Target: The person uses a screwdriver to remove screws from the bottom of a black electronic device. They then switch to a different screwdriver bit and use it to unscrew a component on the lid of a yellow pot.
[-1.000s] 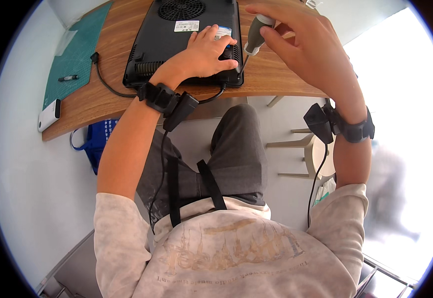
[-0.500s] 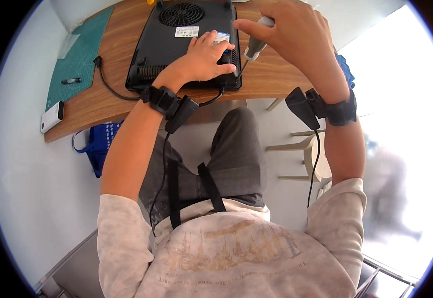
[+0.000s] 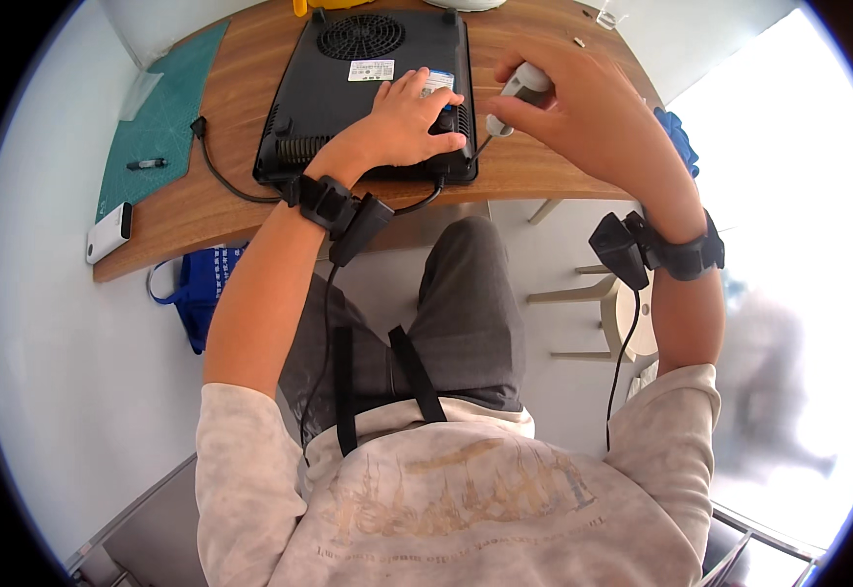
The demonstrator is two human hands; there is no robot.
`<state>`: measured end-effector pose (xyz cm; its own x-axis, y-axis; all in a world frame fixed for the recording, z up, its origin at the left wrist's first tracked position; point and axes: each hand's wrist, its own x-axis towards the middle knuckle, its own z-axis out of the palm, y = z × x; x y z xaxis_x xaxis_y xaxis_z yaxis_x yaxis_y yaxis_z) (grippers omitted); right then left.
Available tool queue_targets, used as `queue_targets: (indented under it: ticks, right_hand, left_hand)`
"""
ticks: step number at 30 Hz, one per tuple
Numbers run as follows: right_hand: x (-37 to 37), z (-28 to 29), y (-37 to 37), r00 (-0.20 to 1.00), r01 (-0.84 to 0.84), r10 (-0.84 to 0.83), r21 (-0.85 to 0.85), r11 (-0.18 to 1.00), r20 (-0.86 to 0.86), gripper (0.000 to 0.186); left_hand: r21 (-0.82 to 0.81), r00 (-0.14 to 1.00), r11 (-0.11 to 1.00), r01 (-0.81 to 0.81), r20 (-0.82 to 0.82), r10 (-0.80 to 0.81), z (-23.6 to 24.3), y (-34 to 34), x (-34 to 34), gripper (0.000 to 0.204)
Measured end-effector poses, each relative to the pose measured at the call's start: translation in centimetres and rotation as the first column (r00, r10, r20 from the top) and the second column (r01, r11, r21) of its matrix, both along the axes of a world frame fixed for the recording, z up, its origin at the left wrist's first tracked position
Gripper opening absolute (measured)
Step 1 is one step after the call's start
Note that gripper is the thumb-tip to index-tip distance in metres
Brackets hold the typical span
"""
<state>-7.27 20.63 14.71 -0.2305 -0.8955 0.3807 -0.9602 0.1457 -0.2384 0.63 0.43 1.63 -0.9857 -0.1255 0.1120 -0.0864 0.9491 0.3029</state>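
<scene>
A black induction cooker [image 3: 334, 108] lies upside down on the wooden table, its round fan grille and labels facing up. My left hand [image 3: 402, 127] rests on it with fingers spread, pressing near the right edge. In my right hand [image 3: 578, 108] is a screwdriver [image 3: 524, 83] with a grey and white handle, gripped between thumb and fingers. Its shaft slants down to the cooker's near right corner. The tip is too small to make out, so I cannot tell whether it sits in a screw.
The cooker's black power cord [image 3: 226, 184] curls left to its plug. A green cutting mat [image 3: 177, 108] carries a dark pen [image 3: 148, 163]. Near the table's left corner is a white power bank [image 3: 111, 233]. A blue bag [image 3: 197, 298] hangs below; a pale stool [image 3: 627, 313] stands right.
My right hand has moved slightly right and down, and the screwdriver now leans further to the right. My left hand stays in place on the cooker.
</scene>
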Motion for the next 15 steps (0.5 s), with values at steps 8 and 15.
queue_targets:
  ticks: [8,15]
  right_hand:
    - [-0.6,1.1,2.0,0.994,0.082,-0.092,0.131,0.988,0.065,0.019]
    - [-0.2,0.4,1.6,0.996,-0.075,0.073,0.032,0.997,0.055,0.021]
  left_hand:
    - [0.010,0.997,0.999,0.032,-0.066,-0.031,-0.6,-0.5,-0.4,0.060]
    - [-0.034,0.992,0.999,0.038,-0.118,-0.042,-1.4,-0.8,0.0,0.060]
